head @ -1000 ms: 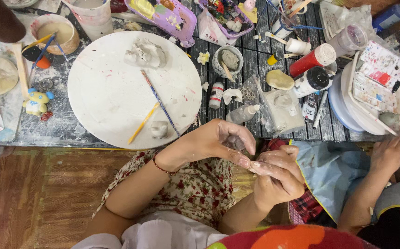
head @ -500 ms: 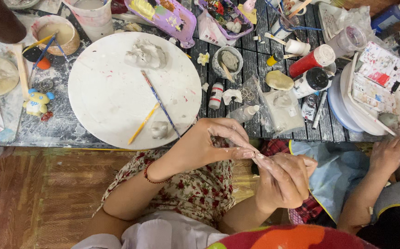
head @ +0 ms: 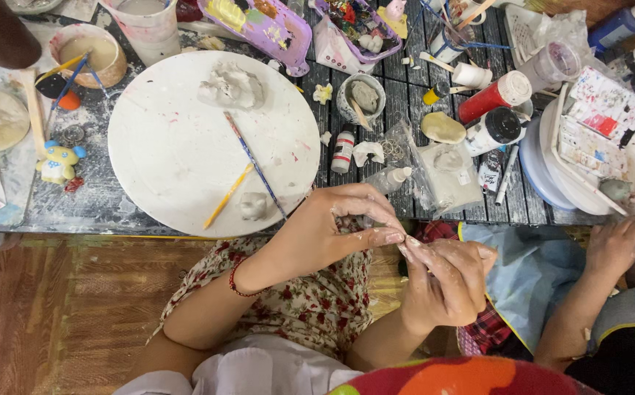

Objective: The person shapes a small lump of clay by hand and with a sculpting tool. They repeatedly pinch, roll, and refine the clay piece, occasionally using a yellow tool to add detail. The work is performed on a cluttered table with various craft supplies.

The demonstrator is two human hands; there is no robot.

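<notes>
Left hand [head: 325, 230] fingertips meet right hand [head: 445, 278] grip.

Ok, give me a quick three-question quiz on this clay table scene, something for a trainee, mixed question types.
1. True or false: both hands, left hand and right hand, are raised over the lap, fingertips meeting, off the round board.
2. Multiple choice: what lies on the board nearest its near edge? A) a red bottle B) a small clay lump C) a yellow toy
3. Fill in: two brushes lie on the board, one with a blue handle and one with a ___ handle.

Key: 1 true. 2 B. 3 yellow.
</notes>
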